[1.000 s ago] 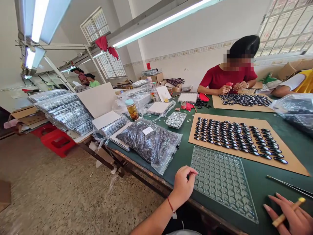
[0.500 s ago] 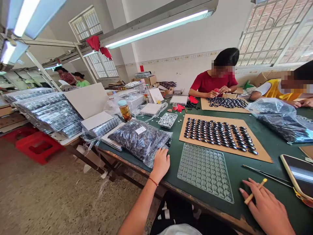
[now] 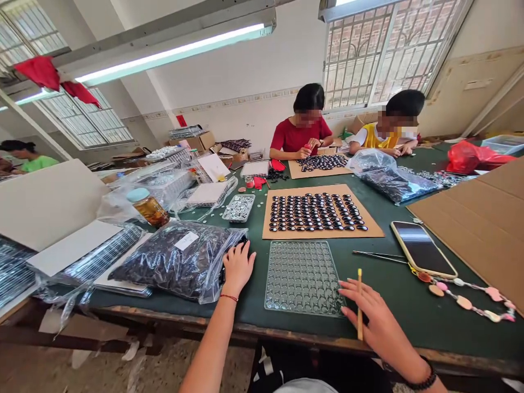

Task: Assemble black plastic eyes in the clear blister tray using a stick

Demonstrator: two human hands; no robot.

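My left hand lies with fingers apart at the open end of a clear bag of dark pieces, over a few black pieces. Between my hands is a clear plastic tray with rows of round hollows. My right hand touches the tray's right edge with its fingertips and holds a thin wooden stick with a yellow tip. Behind the tray, rows of glossy black oval pieces lie on a cardboard sheet.
Tweezers, a phone and its beaded strap lie at the right, near a large cardboard sheet. A box of small silvery pieces and a jar stand left. Two people sit across the table.
The view has swung to the right. My right hand has come to the clear tray's edge with the stick; my left hand remains by the bag.
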